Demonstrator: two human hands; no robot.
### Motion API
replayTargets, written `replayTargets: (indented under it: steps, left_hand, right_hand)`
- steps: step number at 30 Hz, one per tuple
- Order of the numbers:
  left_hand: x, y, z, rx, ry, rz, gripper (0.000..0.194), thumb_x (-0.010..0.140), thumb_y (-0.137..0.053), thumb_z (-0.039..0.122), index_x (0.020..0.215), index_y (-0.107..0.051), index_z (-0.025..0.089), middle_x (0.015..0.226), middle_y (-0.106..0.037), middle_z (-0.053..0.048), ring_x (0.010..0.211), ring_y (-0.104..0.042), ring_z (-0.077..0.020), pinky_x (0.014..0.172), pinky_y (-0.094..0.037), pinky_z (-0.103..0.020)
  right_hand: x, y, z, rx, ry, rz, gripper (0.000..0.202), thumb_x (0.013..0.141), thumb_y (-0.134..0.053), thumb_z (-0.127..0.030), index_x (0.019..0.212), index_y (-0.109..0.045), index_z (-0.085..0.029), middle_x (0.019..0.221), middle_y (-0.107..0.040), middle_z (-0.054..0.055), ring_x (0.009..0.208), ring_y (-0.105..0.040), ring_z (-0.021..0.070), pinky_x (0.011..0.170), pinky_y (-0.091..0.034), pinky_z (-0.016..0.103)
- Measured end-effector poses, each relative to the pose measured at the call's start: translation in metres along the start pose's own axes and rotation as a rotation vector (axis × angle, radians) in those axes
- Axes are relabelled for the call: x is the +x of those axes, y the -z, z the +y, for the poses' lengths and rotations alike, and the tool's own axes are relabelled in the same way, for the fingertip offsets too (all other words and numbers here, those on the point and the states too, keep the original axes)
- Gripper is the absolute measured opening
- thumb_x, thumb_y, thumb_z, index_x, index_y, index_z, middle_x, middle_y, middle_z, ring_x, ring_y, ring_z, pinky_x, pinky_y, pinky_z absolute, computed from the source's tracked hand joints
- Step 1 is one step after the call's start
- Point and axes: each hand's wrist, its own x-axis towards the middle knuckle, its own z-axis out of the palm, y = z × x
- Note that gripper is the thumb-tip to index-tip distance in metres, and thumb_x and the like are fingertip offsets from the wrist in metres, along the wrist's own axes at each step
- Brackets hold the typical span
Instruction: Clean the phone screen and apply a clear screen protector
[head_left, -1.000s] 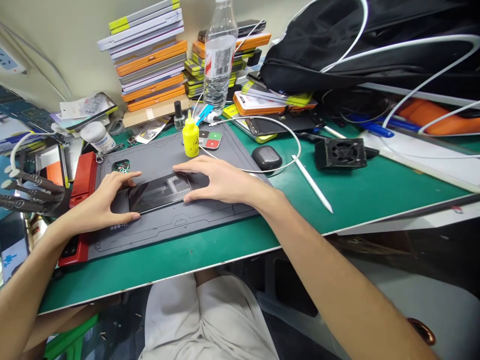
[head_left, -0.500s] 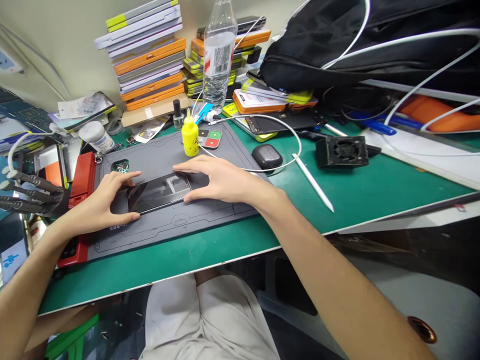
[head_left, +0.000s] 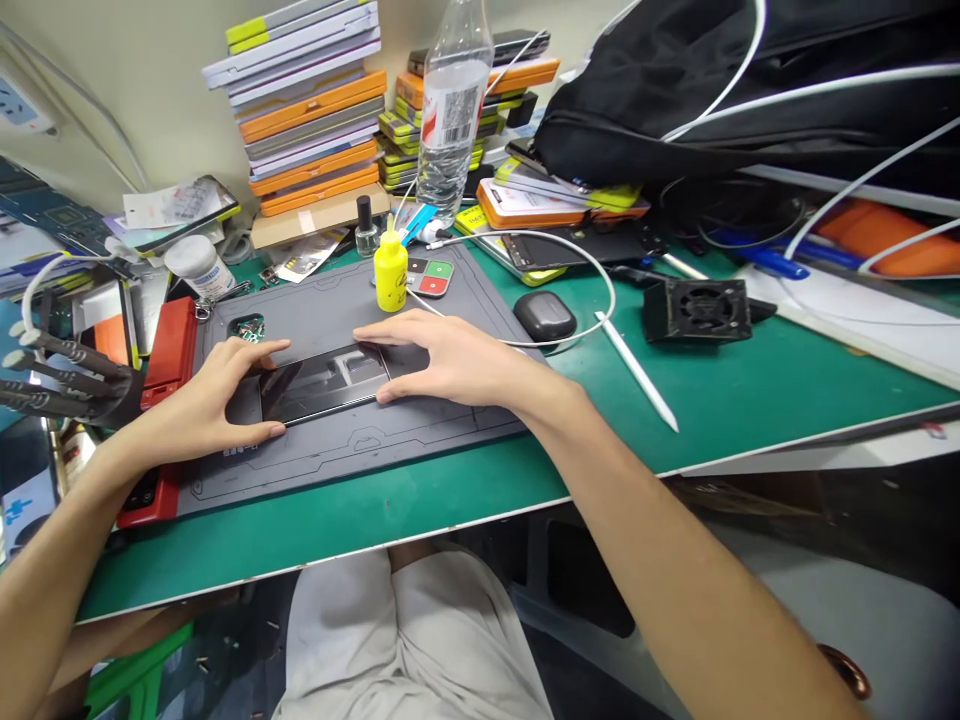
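A dark, glossy phone-like panel [head_left: 322, 385] lies on the grey work mat [head_left: 420, 440], reflecting light near its right end. My left hand [head_left: 217, 405] grips the panel's left end, thumb at the near edge and fingers at the far edge. At the right end, my right hand [head_left: 450, 365] holds it the same way, between thumb and fingers. A yellow bottle [head_left: 391, 272] stands on the mat beyond the panel. The red device [head_left: 168, 350] is at the mat's left edge, beside my left wrist.
A black case [head_left: 544, 316], a white stylus [head_left: 637, 370] and a small black fan [head_left: 697, 310] lie to the right. Behind are a water bottle [head_left: 452, 120], stacked boxes [head_left: 311, 110] and a black bag [head_left: 720, 90]. A white cable [head_left: 611, 285] loops near the case.
The whole scene has shifted slightly to the right in view. Both hands keep the same hold on the panel, which has not visibly moved on the mat.
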Motion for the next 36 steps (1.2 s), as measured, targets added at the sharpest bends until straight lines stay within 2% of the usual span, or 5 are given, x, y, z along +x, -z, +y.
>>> replayTargets:
  steps: [4, 7, 12, 25, 36]
  left_hand:
    - [0.001, -0.004, -0.008, 0.006, -0.020, -0.003, 0.115, 0.108, -0.082, 0.099, 0.200, -0.053, 0.037, 0.164, -0.066, -0.016, 0.153, -0.067, -0.0460, 0.145, -0.056, -0.072]
    - [0.002, -0.006, -0.013, 0.006, -0.028, 0.002, 0.110, 0.106, -0.082, 0.100, 0.195, -0.062, 0.038, 0.167, -0.066, -0.016, 0.160, -0.064, -0.0490, 0.148, -0.053, -0.071]
    - [0.002, -0.010, -0.012, -0.021, -0.036, 0.015, 0.104, 0.104, -0.085, 0.101, 0.184, -0.075, 0.035, 0.162, -0.069, -0.016, 0.155, -0.068, -0.0454, 0.150, -0.053, -0.068]
    - [0.001, -0.017, -0.008, -0.068, -0.124, 0.058, 0.087, 0.109, -0.090, 0.088, 0.177, -0.079, 0.035, 0.160, -0.072, -0.014, 0.150, -0.067, -0.0415, 0.144, -0.058, -0.062]
    - [0.002, -0.017, -0.007, -0.094, -0.112, 0.048, 0.094, 0.107, -0.088, 0.097, 0.176, -0.081, 0.033, 0.161, -0.074, -0.015, 0.154, -0.068, -0.0431, 0.144, -0.056, -0.063]
  right_hand:
    - [-0.002, 0.002, -0.003, 0.058, -0.029, 0.006, 0.077, 0.103, -0.107, -0.030, 0.176, -0.085, -0.039, 0.179, -0.086, 0.004, 0.177, -0.074, 0.0362, 0.155, -0.056, 0.056]
    - [-0.004, 0.002, -0.004, 0.099, -0.055, 0.002, 0.077, 0.102, -0.107, -0.029, 0.175, -0.086, -0.039, 0.179, -0.085, 0.005, 0.175, -0.076, 0.0348, 0.156, -0.055, 0.054]
    - [-0.005, 0.002, -0.003, 0.116, -0.063, -0.003, 0.076, 0.102, -0.107, -0.029, 0.174, -0.086, -0.042, 0.180, -0.084, 0.005, 0.174, -0.077, 0.0368, 0.157, -0.054, 0.059]
    - [-0.009, 0.002, -0.005, 0.107, -0.110, -0.035, 0.073, 0.104, -0.105, -0.036, 0.174, -0.086, -0.041, 0.182, -0.082, 0.005, 0.177, -0.074, 0.0398, 0.156, -0.056, 0.061]
    - [-0.012, 0.003, -0.003, 0.111, -0.070, -0.030, 0.071, 0.106, -0.102, -0.037, 0.175, -0.085, -0.038, 0.184, -0.083, 0.005, 0.175, -0.076, 0.0376, 0.155, -0.056, 0.060]
